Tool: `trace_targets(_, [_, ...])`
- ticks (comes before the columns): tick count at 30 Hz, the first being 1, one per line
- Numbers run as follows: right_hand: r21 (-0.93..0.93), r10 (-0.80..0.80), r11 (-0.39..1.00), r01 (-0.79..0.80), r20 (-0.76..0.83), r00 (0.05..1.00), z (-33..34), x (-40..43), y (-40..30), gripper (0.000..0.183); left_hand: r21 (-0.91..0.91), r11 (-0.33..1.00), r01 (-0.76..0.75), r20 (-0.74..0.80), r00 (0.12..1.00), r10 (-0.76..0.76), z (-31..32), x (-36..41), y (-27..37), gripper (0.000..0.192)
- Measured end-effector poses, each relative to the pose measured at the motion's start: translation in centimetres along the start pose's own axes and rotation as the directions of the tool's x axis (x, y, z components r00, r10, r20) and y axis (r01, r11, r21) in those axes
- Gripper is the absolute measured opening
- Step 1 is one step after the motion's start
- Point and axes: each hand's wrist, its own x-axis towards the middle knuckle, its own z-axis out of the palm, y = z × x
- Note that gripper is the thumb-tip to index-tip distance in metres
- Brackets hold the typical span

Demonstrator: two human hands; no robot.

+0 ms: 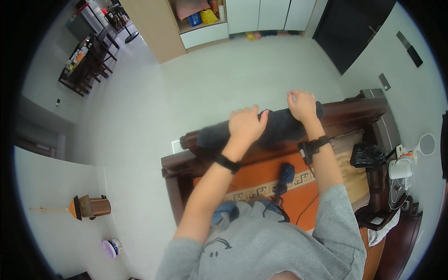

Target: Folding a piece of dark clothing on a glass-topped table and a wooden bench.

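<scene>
A dark garment (283, 122) lies lengthwise over the top rail of a dark wooden sofa (350, 110), its lower part hanging on the near side. My left hand (246, 124) rests palm down over its left part, thumb spread away from the fingers. Further right, my right hand (302, 106) is over the garment's right end with curled fingers; whether cloth is pinched there is hidden. Both wrists wear black bands, and a small black device (305, 152) hangs by the right one. On the orange seat cushion (252, 178) below lies a crumpled dark blue cloth (286, 175).
A black plastic bag (368, 155) and a yellow cushion (353, 171) occupy the sofa's right end. Beside it stand a white appliance (401, 168) and cables. A thin cord (307, 209) crosses the seat. Pale floor (224, 73) extends beyond the sofa towards white cabinets (273, 14).
</scene>
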Motion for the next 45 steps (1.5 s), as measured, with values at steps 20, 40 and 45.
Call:
trace_targets(20, [0.138,0.108,0.975,-0.175,0.394,0.913,0.8,-1.4,-12.9,0.042,-0.003,0.979,0.202,0.293,0.937,-0.192,-5.7,-3.2,-8.3,0.053])
trace_targets(40, [0.046,-0.069,0.997,0.065,0.091,0.993,1.0,-7.1,-12.7,0.048,0.146,0.989,0.01,-0.191,0.981,0.019,-2.2,-10.7,-7.6,0.073])
trace_targets(45, [0.061,-0.104,0.992,0.109,-0.078,0.992,1.1,-8.4,-12.5,0.048,0.156,0.987,-0.025,-0.207,0.977,0.057,-2.2,-11.1,-7.4,0.071])
